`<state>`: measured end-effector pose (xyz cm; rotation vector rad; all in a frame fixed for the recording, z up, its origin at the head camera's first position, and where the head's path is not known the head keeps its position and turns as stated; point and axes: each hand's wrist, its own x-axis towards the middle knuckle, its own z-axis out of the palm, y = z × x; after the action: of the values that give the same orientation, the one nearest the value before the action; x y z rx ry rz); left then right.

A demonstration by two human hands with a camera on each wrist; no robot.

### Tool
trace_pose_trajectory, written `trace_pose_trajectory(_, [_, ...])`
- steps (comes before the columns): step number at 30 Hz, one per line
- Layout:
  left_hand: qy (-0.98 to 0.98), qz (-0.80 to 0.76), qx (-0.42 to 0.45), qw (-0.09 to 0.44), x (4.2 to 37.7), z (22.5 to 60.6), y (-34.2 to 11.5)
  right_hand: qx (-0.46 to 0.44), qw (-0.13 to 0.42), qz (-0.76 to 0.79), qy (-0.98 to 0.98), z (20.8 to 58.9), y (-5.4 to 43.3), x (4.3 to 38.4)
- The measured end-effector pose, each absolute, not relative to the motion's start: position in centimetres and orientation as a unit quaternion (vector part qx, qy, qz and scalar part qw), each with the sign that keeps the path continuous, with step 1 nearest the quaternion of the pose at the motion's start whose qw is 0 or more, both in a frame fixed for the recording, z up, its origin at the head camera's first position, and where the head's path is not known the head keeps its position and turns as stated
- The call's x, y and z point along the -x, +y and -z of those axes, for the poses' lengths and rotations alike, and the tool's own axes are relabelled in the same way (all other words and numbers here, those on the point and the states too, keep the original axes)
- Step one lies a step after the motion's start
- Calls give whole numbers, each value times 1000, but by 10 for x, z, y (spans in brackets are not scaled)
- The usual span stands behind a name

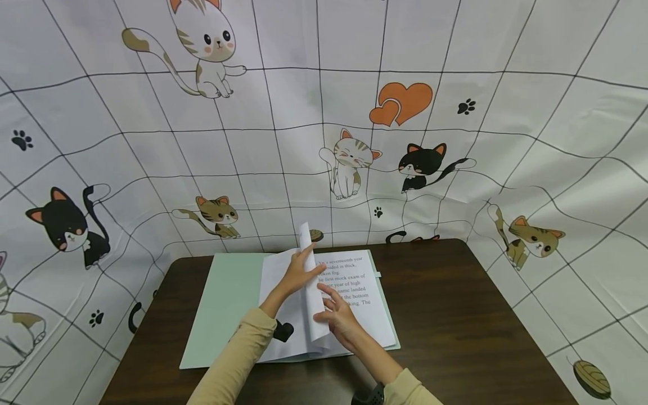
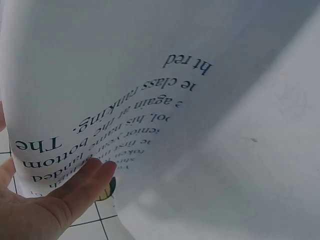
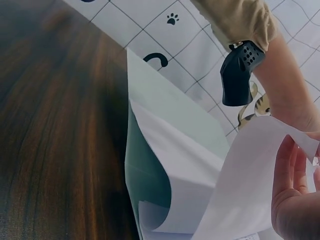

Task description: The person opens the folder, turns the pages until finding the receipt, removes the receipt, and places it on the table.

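An open book with a pale green cover point(image 1: 230, 298) lies on the dark wooden table. One white page point(image 1: 315, 306) stands raised and curved near its middle. My left hand point(image 1: 293, 278) holds this page toward its upper part, with fingers against the printed side in the left wrist view. Lower down, my right hand point(image 1: 341, 320) pinches the page's edge between thumb and fingers. To the right lies a printed page point(image 1: 349, 275) with large black text. In the right wrist view, the right hand point(image 3: 297, 190) is beside the curled sheet point(image 3: 245, 175), partly cut off.
The brown table point(image 1: 445, 315) extends on both sides of the book. Behind it hangs a white grid-patterned cloth point(image 1: 283, 107) with cartoon cats. A small white tab point(image 1: 378, 274) sticks out at the book's right edge. A black device point(image 3: 237, 75) sits on the left wrist.
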<state>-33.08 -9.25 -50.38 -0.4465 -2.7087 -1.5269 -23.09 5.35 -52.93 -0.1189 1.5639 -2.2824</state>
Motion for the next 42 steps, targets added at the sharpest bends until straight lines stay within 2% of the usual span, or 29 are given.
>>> trace_pose_trajectory(35, [-869,490,64,28,332,506,-110,23,171,783,597,533,51,233])
trace_pose_trajectory(42, [-866,497,54,1,332,504,-118,11,163,773,613,528,55,235])
